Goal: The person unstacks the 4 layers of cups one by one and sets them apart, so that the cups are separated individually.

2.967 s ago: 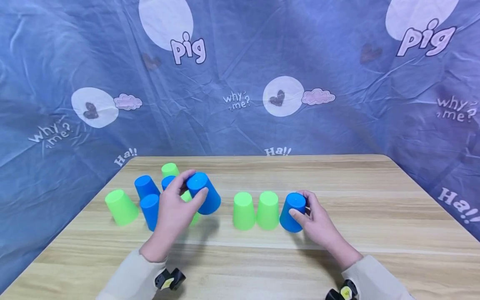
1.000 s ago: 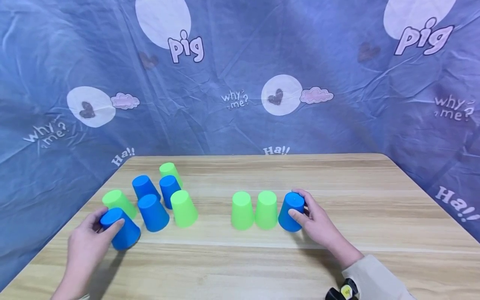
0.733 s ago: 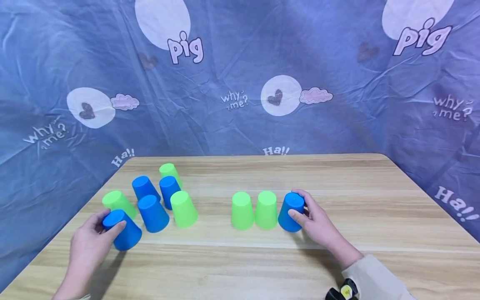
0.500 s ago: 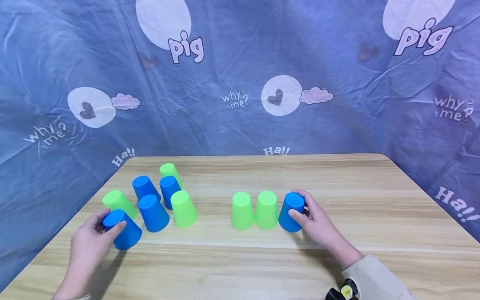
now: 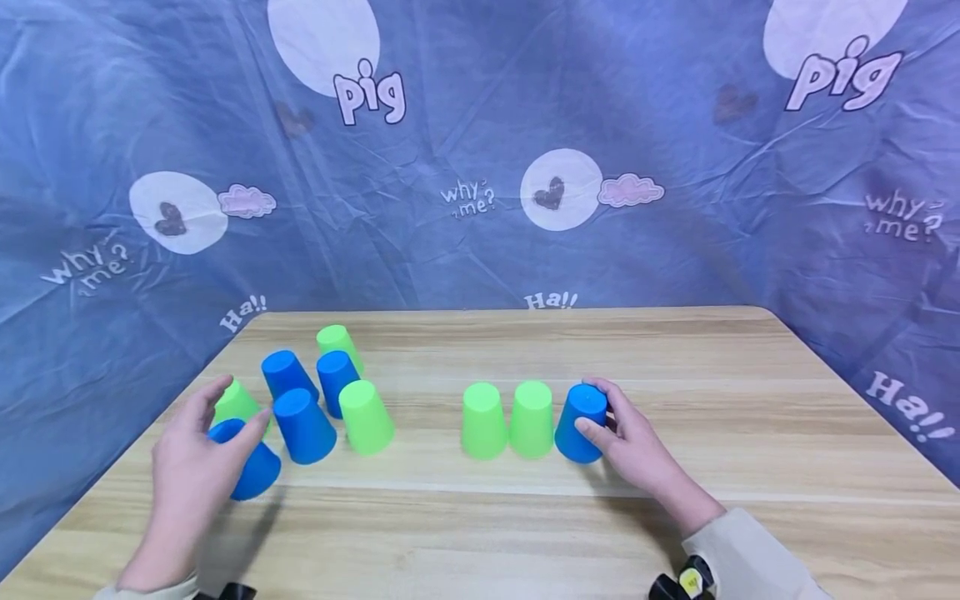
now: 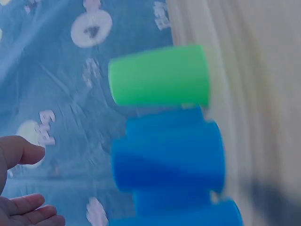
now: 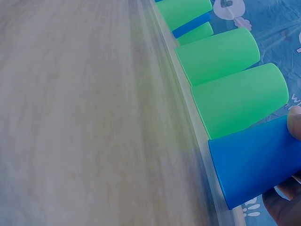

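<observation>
My left hand point(image 5: 193, 468) hovers with thumb and fingers spread, partly covering an upside-down blue cup point(image 5: 259, 473) at the front left. In the left wrist view the thumb point(image 6: 29, 153) stands apart from the fingers, with nothing between. On the right, my right hand point(image 5: 637, 446) grips another upturned blue cup point(image 5: 580, 429) that stands on the table. In the right wrist view, that cup point(image 7: 254, 160) is held between thumb and fingers. Just left of it, two upturned green cups point(image 5: 532, 423) point(image 5: 483, 425) stand in a row with it.
Behind the left hand's cup stand several more upturned cups: a green one point(image 5: 238, 402), blue ones point(image 5: 304, 429) point(image 5: 337, 383) point(image 5: 287, 375), and green ones point(image 5: 367, 421) point(image 5: 337, 343). All rest on a wooden table point(image 5: 480, 533) in front of a blue printed cloth point(image 5: 465, 250).
My left hand carried a blue cup from beside the middle to the front left, set it down and let go, then rose slightly. The right hand kept its hold in place.
</observation>
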Demonstrator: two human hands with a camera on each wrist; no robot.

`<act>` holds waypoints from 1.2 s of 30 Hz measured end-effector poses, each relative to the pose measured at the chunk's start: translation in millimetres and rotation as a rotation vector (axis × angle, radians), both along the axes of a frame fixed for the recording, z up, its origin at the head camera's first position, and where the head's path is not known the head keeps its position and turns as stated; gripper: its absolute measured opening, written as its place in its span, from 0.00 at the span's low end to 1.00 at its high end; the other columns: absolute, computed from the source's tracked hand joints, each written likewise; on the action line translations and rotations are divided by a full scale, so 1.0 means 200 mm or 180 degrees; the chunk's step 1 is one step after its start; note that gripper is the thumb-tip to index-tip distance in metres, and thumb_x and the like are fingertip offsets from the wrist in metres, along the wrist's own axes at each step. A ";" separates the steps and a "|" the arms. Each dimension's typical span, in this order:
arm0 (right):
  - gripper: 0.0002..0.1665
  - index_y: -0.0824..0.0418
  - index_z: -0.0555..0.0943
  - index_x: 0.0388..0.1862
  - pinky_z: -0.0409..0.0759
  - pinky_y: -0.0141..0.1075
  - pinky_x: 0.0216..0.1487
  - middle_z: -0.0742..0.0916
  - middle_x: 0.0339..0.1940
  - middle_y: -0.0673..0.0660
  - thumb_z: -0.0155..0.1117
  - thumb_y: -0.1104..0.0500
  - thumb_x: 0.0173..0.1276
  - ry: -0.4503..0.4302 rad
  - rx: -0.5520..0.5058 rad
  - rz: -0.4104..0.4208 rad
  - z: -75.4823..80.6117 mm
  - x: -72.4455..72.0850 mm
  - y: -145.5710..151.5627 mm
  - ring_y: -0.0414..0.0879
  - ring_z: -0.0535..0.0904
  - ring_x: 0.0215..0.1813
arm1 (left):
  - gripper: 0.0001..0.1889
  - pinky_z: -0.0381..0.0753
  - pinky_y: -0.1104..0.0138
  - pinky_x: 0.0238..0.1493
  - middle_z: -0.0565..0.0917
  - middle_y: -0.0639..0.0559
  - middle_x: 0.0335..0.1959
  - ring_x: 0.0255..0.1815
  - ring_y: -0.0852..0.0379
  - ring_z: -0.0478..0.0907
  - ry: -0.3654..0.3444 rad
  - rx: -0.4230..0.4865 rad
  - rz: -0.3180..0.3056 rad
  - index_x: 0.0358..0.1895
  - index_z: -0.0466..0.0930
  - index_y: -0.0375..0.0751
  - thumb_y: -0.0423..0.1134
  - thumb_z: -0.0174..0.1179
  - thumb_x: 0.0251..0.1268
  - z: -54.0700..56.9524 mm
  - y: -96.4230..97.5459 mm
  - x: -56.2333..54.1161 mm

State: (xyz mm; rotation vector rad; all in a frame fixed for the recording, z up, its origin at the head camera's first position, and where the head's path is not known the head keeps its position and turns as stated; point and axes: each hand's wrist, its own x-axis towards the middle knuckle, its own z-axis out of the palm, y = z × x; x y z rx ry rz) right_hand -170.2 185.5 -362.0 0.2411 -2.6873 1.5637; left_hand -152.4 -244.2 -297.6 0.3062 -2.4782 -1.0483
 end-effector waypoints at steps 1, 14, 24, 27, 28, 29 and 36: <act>0.36 0.59 0.52 0.71 0.62 0.64 0.59 0.63 0.69 0.68 0.53 0.51 0.70 -0.0002 0.0001 0.0007 0.00 0.00 0.00 0.73 0.58 0.66 | 0.34 0.64 0.44 0.61 0.65 0.37 0.67 0.65 0.34 0.62 0.0056 0.0006 -0.0043 0.68 0.61 0.38 0.43 0.62 0.58 0.01 0.03 0.00; 0.34 0.60 0.55 0.69 0.61 0.63 0.60 0.65 0.67 0.68 0.55 0.53 0.69 0.0114 -0.0020 -0.0016 -0.02 0.00 -0.01 0.70 0.59 0.67 | 0.27 0.66 0.58 0.65 0.71 0.41 0.62 0.65 0.46 0.66 0.0200 0.0533 -0.1156 0.62 0.67 0.38 0.38 0.62 0.60 0.02 0.36 -0.09; 0.36 0.59 0.53 0.70 0.61 0.63 0.60 0.63 0.69 0.68 0.54 0.53 0.70 0.0053 -0.0016 -0.0024 0.00 -0.01 0.00 0.71 0.58 0.67 | 0.25 0.67 0.66 0.64 0.72 0.42 0.61 0.64 0.51 0.68 0.0162 0.1563 -0.1682 0.60 0.68 0.34 0.28 0.61 0.58 -0.09 0.63 -0.14; 0.36 0.59 0.53 0.70 0.61 0.63 0.60 0.63 0.69 0.68 0.54 0.52 0.69 0.0056 -0.0021 -0.0010 0.00 -0.01 0.00 0.70 0.58 0.67 | 0.26 0.65 0.66 0.65 0.71 0.40 0.62 0.65 0.50 0.66 0.0328 0.2048 -0.1714 0.60 0.66 0.30 0.24 0.59 0.56 -0.13 0.72 -0.12; 0.36 0.59 0.53 0.70 0.61 0.62 0.60 0.63 0.69 0.68 0.54 0.52 0.69 0.0056 -0.0022 -0.0002 0.00 -0.01 0.00 0.70 0.58 0.67 | 0.27 0.64 0.65 0.65 0.70 0.39 0.63 0.66 0.49 0.65 0.0337 0.2157 -0.1737 0.61 0.65 0.29 0.24 0.59 0.56 -0.14 0.74 -0.12; 0.36 0.59 0.53 0.70 0.61 0.62 0.60 0.63 0.69 0.68 0.54 0.52 0.69 0.0061 -0.0020 0.0003 0.00 -0.01 0.00 0.70 0.58 0.67 | 0.27 0.63 0.65 0.66 0.69 0.39 0.63 0.67 0.48 0.64 0.0332 0.2239 -0.1763 0.61 0.64 0.29 0.24 0.59 0.56 -0.15 0.77 -0.11; 0.35 0.59 0.53 0.70 0.60 0.63 0.61 0.63 0.69 0.68 0.53 0.52 0.70 0.0044 -0.0005 -0.0007 0.00 -0.01 0.00 0.71 0.57 0.67 | 0.34 0.52 0.58 0.71 0.63 0.40 0.68 0.71 0.47 0.56 0.0279 0.2312 -0.1870 0.65 0.58 0.30 0.28 0.61 0.54 -0.21 0.90 -0.10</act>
